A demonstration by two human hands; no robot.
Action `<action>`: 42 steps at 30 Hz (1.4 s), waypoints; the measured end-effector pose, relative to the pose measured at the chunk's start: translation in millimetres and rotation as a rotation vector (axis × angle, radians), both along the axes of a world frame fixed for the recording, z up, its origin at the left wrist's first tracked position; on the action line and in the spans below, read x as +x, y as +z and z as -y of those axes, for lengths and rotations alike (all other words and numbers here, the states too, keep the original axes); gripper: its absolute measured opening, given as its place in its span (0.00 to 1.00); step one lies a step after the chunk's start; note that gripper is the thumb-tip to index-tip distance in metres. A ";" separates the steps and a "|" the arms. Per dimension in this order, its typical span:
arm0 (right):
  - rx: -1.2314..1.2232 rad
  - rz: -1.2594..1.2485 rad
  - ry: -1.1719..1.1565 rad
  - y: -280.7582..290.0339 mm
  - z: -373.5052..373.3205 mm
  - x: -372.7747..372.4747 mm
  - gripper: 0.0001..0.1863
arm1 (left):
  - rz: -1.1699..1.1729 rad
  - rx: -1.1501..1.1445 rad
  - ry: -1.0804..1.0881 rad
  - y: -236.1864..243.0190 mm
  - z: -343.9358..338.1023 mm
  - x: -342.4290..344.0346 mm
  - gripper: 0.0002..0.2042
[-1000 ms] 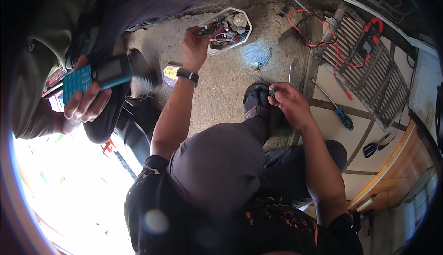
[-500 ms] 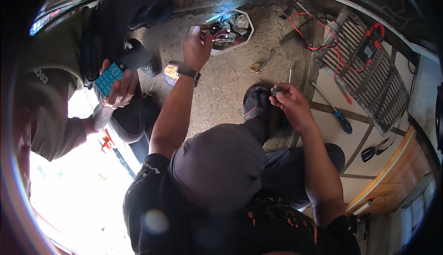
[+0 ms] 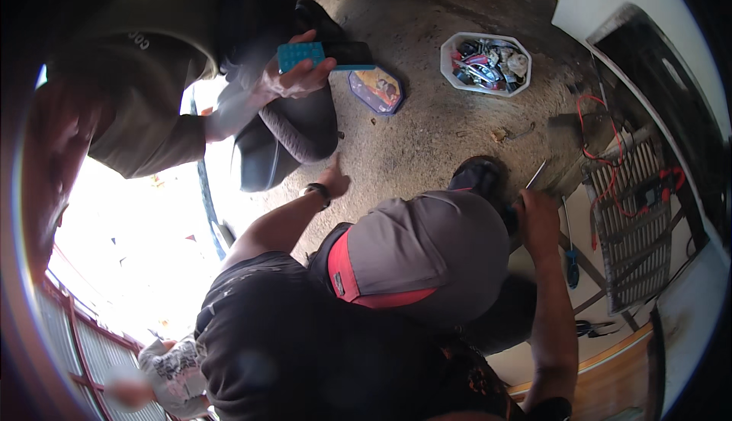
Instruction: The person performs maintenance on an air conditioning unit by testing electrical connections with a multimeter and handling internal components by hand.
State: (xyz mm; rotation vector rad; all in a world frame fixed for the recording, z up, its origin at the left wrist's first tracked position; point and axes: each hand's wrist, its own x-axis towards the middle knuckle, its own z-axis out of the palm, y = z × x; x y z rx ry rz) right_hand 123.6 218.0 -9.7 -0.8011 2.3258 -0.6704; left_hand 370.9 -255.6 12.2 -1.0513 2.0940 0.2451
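My left hand (image 3: 335, 180), with a dark watch on the wrist, is off the floor at left of centre. Its index finger stretches out, and nothing shows in it. My right hand (image 3: 538, 223) is curled beside my dark shoe (image 3: 480, 174); its back hides whatever the fingers hold. A thin metal shaft (image 3: 537, 174) shows just beyond its fingertips; whether they touch it is unclear. Farther off stands a white eight-sided tray (image 3: 447, 76) full of small mixed parts. A purple-edged lid with a picture (image 3: 377, 90) lies to the tray's left.
At left, another person's hand (image 3: 306, 78) holds a teal keypad phone (image 3: 299, 56). On the right are a slatted grille (image 3: 629, 230), a red clamp meter (image 3: 669, 183) with leads, a blue-handled screwdriver (image 3: 573, 267) and a dark-handled tool (image 3: 591, 329). My grey cap (image 3: 427, 245) hides part of the floor.
My left hand has left the parts tray and come back toward me. The small dark part in my right hand no longer shows. The view has shifted, so floor things appear farther right.
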 end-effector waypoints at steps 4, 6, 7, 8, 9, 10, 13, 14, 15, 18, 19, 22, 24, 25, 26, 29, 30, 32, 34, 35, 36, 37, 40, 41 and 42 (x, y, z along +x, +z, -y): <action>-0.130 -0.264 0.469 -53.5 -44.6 11.3 0.17 | 0.488 0.038 0.013 31.2 46.2 88.8 0.30; -0.250 -0.365 0.398 -62.2 -44.6 17.5 0.18 | 0.506 -0.092 0.078 57.3 68.9 77.1 0.25; -0.299 -0.416 0.360 -63.5 -47.4 17.0 0.19 | 0.428 -0.207 0.147 80.1 74.6 56.0 0.23; -0.243 -0.416 0.394 -63.7 -50.8 19.1 0.19 | 0.344 -0.275 0.190 104.6 82.6 29.8 0.23; -0.194 -0.419 0.423 -67.0 -49.5 19.8 0.20 | 0.259 -0.352 0.235 132.1 86.9 2.6 0.23; -0.128 -0.436 0.421 -63.8 -48.0 16.4 0.20 | 0.222 -0.358 0.259 151.5 93.0 -40.8 0.22; -0.105 -0.409 0.420 -43.5 -35.9 17.0 0.19 | 0.056 -0.575 0.115 174.6 122.0 -46.8 0.26; -0.083 -0.364 0.440 -41.3 -29.8 12.3 0.19 | 0.047 -0.627 0.080 172.2 133.6 -38.8 0.30; -0.061 -0.306 0.459 -35.7 -28.2 12.7 0.18 | -0.076 -0.757 -0.072 159.0 150.8 -15.6 0.31; -0.068 -0.284 0.424 -34.5 -32.4 12.2 0.17 | -0.045 -0.594 -0.139 138.7 172.6 -68.0 0.31; -0.097 -0.293 0.407 -37.3 -31.6 11.7 0.16 | -0.041 -0.557 -0.148 133.9 179.6 -83.9 0.31; -0.027 -0.323 0.427 -37.2 -34.0 16.6 0.15 | -0.038 -0.422 -0.134 97.7 189.4 -116.6 0.31; -0.056 -0.368 0.428 -36.5 -31.8 15.6 0.14 | -0.051 -0.331 -0.108 77.1 178.3 -127.8 0.32; -0.053 -0.352 0.424 -38.9 -30.3 18.6 0.15 | -0.058 -0.291 -0.100 68.4 172.6 -136.0 0.32; -0.044 -0.338 0.419 -40.5 -32.1 19.8 0.15 | -0.061 -0.257 -0.088 61.0 169.5 -139.8 0.32; -0.068 -0.295 0.418 -41.0 -36.4 24.7 0.15 | -0.048 -0.284 0.017 56.0 195.5 -129.3 0.33; -0.078 -0.320 0.407 -37.5 -33.6 22.3 0.15 | -0.054 -0.328 0.083 60.3 209.2 -118.6 0.34; -0.104 -0.379 0.368 -36.3 -25.0 25.1 0.16 | -0.085 -0.399 0.155 71.4 221.8 -110.0 0.34; -0.116 -0.458 0.357 -35.1 -29.7 24.8 0.16 | -0.155 -0.394 0.177 75.3 192.5 -102.2 0.35; -0.108 -0.458 0.378 -30.1 -27.3 24.3 0.17 | -0.196 -0.392 0.188 81.5 175.2 -96.8 0.35; -0.090 -0.485 0.375 -30.4 -26.2 23.8 0.17 | -0.230 -0.367 0.153 91.0 159.6 -88.7 0.36; -0.074 -0.492 0.373 -30.1 -26.8 28.5 0.17 | -0.244 -0.341 0.116 99.0 145.0 -74.6 0.36; 0.022 -0.465 0.332 -29.0 -22.4 35.7 0.18 | -0.360 -0.319 0.039 121.2 128.0 -35.2 0.39; 0.057 -0.466 0.313 -28.4 -20.4 41.0 0.18 | -0.399 -0.311 0.019 135.2 126.8 -27.9 0.39; 0.108 -0.530 0.261 -26.3 -16.9 51.3 0.18 | -0.427 -0.313 0.045 156.6 130.7 -16.6 0.41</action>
